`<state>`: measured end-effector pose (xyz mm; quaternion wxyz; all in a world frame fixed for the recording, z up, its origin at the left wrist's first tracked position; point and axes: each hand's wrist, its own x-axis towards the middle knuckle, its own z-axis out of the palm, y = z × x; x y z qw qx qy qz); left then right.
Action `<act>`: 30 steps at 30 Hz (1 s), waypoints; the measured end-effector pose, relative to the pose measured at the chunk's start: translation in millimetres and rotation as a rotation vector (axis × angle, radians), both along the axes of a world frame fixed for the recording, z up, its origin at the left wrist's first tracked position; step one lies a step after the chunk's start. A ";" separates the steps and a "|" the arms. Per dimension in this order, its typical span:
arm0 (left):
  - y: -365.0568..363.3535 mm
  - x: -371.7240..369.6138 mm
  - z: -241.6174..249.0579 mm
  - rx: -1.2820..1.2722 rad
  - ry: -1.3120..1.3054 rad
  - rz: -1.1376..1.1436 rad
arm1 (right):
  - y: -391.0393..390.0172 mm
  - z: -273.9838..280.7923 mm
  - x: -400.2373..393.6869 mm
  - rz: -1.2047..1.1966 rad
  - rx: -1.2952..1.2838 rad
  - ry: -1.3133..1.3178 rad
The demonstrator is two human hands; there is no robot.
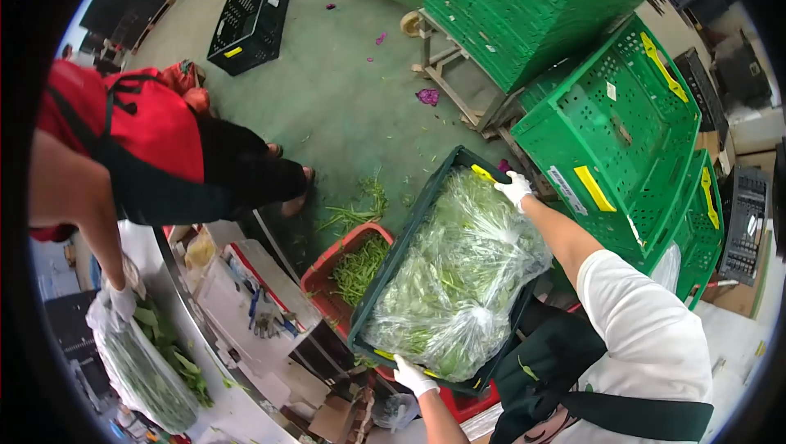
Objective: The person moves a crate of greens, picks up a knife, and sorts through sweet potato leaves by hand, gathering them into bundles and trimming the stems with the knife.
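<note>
A dark green plastic crate (415, 249) is tilted in front of my body, filled with clear plastic bags of leafy greens (458, 280). At its far end, my white-gloved right hand (514, 190) is closed on the rim by a yellow handle. My left hand (413, 377), also gloved, grips the opposite end near another yellow handle. The fingers' undersides are hidden. Beside the crate, partly beneath its edge, is a red basket (318, 278) of loose green stems (360, 270).
At left, a co-worker in red (164, 129) holds bagged greens (147, 370) over a white table (176, 313). Green crates (622, 116) stand stacked at right, beside a green wheeled stack (508, 18). A black crate (248, 24) and scattered stems (360, 206) lie on the floor.
</note>
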<state>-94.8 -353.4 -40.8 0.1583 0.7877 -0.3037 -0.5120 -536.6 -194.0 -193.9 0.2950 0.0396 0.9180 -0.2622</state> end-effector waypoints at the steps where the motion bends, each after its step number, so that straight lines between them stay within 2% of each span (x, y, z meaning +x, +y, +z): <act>1: 4.0 -14.1 -0.5 -0.063 0.048 0.005 | 0.3 4.2 13.7 0.011 0.026 0.184; 2: 7.4 -34.2 6.0 -0.118 0.099 0.027 | -6.0 20.9 24.2 0.039 0.060 0.371; 3: 10.6 -59.7 18.6 -0.055 -0.086 -0.140 | -2.9 48.0 39.4 0.077 -0.054 0.223; 4: 14.8 -78.6 16.4 -0.101 0.059 -0.167 | -0.9 94.2 50.6 0.117 -0.170 0.088; 5: 19.5 -93.6 2.6 -0.168 -0.027 -0.239 | 5.2 134.4 62.2 0.276 -0.126 0.014; 6: 25.5 -111.7 -8.8 -0.238 -0.109 -0.307 | 33.7 90.0 96.4 0.347 -0.264 0.255; 7: 31.9 -140.7 -1.6 -0.220 -0.085 -0.260 | 53.5 104.1 124.3 0.336 -0.295 0.276; 8: 31.3 -153.1 -10.5 -0.214 -0.058 -0.272 | 61.0 149.6 130.7 0.399 -0.341 0.186; 9: 27.5 -157.8 -28.7 -0.209 -0.023 -0.280 | 77.2 171.4 143.5 0.463 -0.398 0.247; 10: 26.8 -180.4 -44.2 -0.201 0.014 -0.288 | 95.8 179.4 160.4 0.433 -0.451 0.233; 12: 6.3 -229.2 4.0 -0.014 -0.059 -0.313 | 128.2 188.6 201.1 0.124 -0.334 -0.132; 13: 2.0 -232.2 -27.1 -0.170 -0.236 -0.403 | 140.9 189.6 215.6 0.100 -0.279 -0.203; 16: -9.3 -267.2 -2.5 0.035 -0.098 -0.307 | 160.7 193.9 237.0 0.066 -0.225 -0.357; 17: -15.8 -272.9 8.6 0.096 -0.216 -0.460 | 163.4 184.1 240.9 0.078 -0.212 -0.372; 20: -20.4 -261.6 -36.4 -0.066 -0.303 -0.452 | 153.8 175.7 234.7 0.025 -0.217 -0.320; 21: -22.9 -256.2 -29.3 -0.070 -0.295 -0.495 | 150.0 171.6 233.7 0.017 -0.188 -0.380; 23: -27.9 -262.6 -8.4 -0.058 -0.293 -0.554 | 147.2 157.9 240.7 0.107 -0.224 -0.332; 24: -31.2 -258.3 -23.2 -0.106 -0.215 -0.495 | 149.3 150.9 246.1 0.174 -0.266 -0.287; 26: -37.3 -245.3 -38.7 -0.057 -0.110 -0.579 | 146.3 165.1 240.0 0.234 -0.252 -0.344; 27: -36.4 -233.0 -57.3 0.066 0.178 -0.402 | 144.9 175.7 238.0 0.272 -0.244 -0.376; 28: -34.6 -218.9 -76.6 -0.023 0.178 -0.501 | 148.6 182.9 236.2 0.294 -0.228 -0.365; 30: -22.0 -191.0 -39.0 -0.168 0.055 -0.647 | 149.7 191.7 232.6 0.391 -0.231 -0.363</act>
